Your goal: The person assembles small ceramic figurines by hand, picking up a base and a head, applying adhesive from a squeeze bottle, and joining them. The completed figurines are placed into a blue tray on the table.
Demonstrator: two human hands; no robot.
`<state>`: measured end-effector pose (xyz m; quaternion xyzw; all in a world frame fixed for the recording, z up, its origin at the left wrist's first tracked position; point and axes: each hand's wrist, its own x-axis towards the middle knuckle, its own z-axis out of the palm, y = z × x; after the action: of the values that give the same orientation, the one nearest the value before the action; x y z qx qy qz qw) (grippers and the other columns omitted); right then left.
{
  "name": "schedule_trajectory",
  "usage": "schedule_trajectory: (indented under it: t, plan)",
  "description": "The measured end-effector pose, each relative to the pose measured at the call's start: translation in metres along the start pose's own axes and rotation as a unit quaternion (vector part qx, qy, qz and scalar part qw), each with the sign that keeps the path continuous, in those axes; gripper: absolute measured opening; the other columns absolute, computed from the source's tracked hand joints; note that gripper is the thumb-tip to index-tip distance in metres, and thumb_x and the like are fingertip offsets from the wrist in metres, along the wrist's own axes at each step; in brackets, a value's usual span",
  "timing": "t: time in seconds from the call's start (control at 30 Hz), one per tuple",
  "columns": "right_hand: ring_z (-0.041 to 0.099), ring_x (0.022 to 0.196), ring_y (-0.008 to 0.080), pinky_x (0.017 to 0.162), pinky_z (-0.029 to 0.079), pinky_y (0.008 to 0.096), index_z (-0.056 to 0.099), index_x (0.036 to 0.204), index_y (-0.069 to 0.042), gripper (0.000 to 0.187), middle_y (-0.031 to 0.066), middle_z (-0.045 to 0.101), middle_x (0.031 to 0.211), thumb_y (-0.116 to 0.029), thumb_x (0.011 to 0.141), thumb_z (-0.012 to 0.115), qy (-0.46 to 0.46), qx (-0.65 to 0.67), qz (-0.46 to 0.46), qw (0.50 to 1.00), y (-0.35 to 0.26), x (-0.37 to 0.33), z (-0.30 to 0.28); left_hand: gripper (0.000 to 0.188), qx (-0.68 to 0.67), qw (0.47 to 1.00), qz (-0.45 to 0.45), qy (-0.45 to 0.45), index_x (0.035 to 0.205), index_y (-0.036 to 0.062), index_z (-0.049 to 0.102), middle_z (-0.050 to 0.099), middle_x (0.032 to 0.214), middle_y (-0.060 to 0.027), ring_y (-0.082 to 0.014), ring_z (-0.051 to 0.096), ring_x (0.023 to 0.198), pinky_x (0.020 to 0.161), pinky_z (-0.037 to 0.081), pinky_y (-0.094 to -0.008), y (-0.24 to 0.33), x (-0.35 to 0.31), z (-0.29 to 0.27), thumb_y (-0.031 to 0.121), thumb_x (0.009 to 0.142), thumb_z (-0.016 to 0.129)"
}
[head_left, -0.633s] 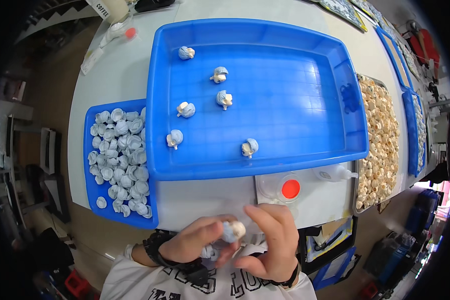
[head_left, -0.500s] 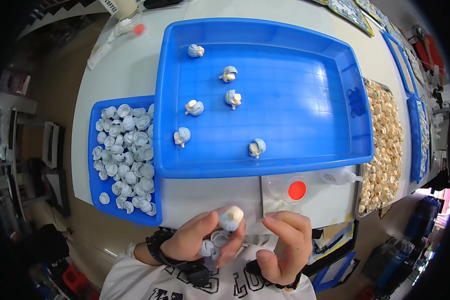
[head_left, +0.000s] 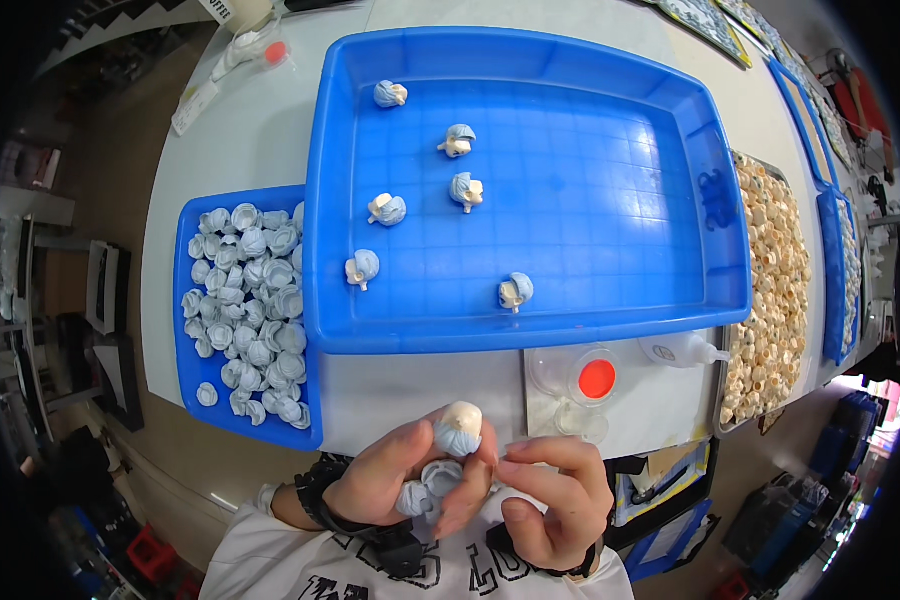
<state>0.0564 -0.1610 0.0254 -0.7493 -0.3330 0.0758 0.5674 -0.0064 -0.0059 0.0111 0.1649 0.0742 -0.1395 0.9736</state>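
L hand [head_left: 375, 488] grasps a cream figurine head [head_left: 462, 416] w/ pale-blue hair cap [head_left: 458, 441] betw. thumb & fingers; loose hair caps [head_left: 415, 499] cupped below, same palm; R hand [head_left: 560, 500] just beside, released, fingers half-bent, thumb apart; lg blue tray [head_left: 590, 200] beyond w/ six capped heads [head_left: 466, 190]; sm. blue tray [head_left: 220, 413] of caps at L; cream head parts [head_left: 770, 300] at R.

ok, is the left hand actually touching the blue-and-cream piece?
Touching. The head view shows the left hand holding the blue-and-cream piece between its thumb and fingers, no gap at the thumb side.
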Motion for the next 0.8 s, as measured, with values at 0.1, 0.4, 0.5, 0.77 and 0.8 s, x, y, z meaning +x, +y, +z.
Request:
schedule_trajectory:
  t: [0.1, 0.4, 0.5, 0.77, 0.8]
  plan:
    - [0.057, 0.07, 0.0221, 0.06, 0.046, 0.0288, 0.062, 0.091, 0.001, 0.02, 0.0182, 0.058, 0.086, -0.009, 0.074, 0.06, -0.01, -0.004, -0.039, 0.999, 0.003, 0.0, 0.001, 0.058, -0.048, 0.996, 0.054, 0.051, 0.118, -0.0009, 0.036, 0.046, 0.065, -0.0059, -0.0129, 0.044, 0.049, 0.044, 0.038, -0.0241, 0.01, 0.007, 0.016, 0.05, 0.092, 0.028]
    - [0.059, 0.064, 0.0225, 0.054, 0.046, 0.0282, 0.061, 0.086, 0.001, 0.016, 0.0144, 0.059, 0.078, -0.011, 0.075, 0.065, -0.062, 0.032, -0.104, 0.992, -0.004, 0.002, -0.012, 0.049, -0.022, 0.998, 0.05, -0.001, 0.123, -0.0024, 0.032, 0.047, 0.078, -0.0114, -0.0192, 0.049, 0.059, 0.048, 0.041, -0.0288, 0.015, 0.005, 0.001, 0.019, 0.081, 0.045]
    - [0.058, 0.06, 0.0228, 0.052, 0.046, 0.0291, 0.061, 0.085, 0.004, 0.02, 0.0139, 0.06, 0.077, -0.004, 0.069, 0.07, 0.001, 0.034, -0.192, 0.981, -0.014, 0.011, -0.041, 0.046, -0.054, 0.997, 0.042, 0.022, 0.118, 0.0006, 0.035, 0.047, 0.087, -0.0167, -0.0216, 0.051, 0.062, 0.048, 0.041, -0.0297, 0.017, -0.002, -0.009, 0.006, 0.073, 0.045]
    - [0.049, 0.061, 0.0148, 0.054, 0.04, 0.0253, 0.059, 0.102, -0.001, 0.021, 0.0063, 0.051, 0.079, -0.008, 0.083, 0.056, 0.234, -0.433, 0.246, 0.835, 0.06, -0.016, -0.175, 0.032, 0.044, 0.994, 0.027, 0.099, 0.113, -0.0006, 0.037, 0.052, 0.075, -0.0169, -0.0182, 0.049, 0.054, 0.048, 0.041, -0.0279, 0.021, -0.004, -0.004, 0.026, 0.094, 0.038]
    - [0.05, 0.06, 0.0161, 0.052, 0.041, 0.0264, 0.059, 0.102, -0.002, 0.02, 0.0071, 0.052, 0.081, -0.008, 0.083, 0.056, 0.196, -0.479, 0.233, 0.823, 0.07, -0.018, -0.177, 0.034, 0.055, 0.994, 0.027, 0.085, 0.111, -0.0013, 0.039, 0.051, 0.071, -0.0146, -0.0175, 0.049, 0.054, 0.049, 0.04, -0.0279, 0.021, -0.004, -0.007, 0.028, 0.094, 0.039]
